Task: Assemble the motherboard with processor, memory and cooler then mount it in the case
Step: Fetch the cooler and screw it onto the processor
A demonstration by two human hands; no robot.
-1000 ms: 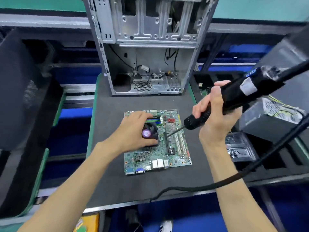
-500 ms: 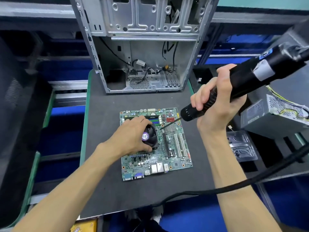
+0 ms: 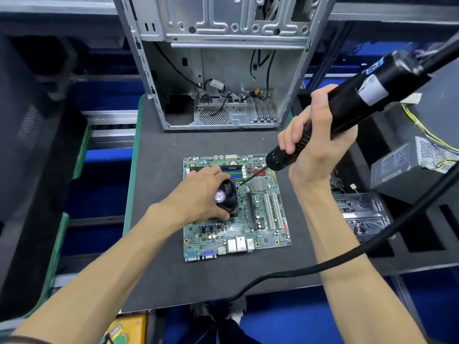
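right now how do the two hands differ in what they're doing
The left hand lies low on the motherboard, gripping the cooler fan; the right hand is raised above the board's far right corner. The left steadies a part; the right grips the electric screwdriver, bit angled down beside the fan. Both are bare and curled around something.

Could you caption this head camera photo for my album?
Left hand steadies the cooler on the motherboard while right hand aims an electric screwdriver.

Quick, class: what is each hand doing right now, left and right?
Left hand: fingers curled round the cooler on the motherboard.
Right hand: gripping the electric screwdriver.
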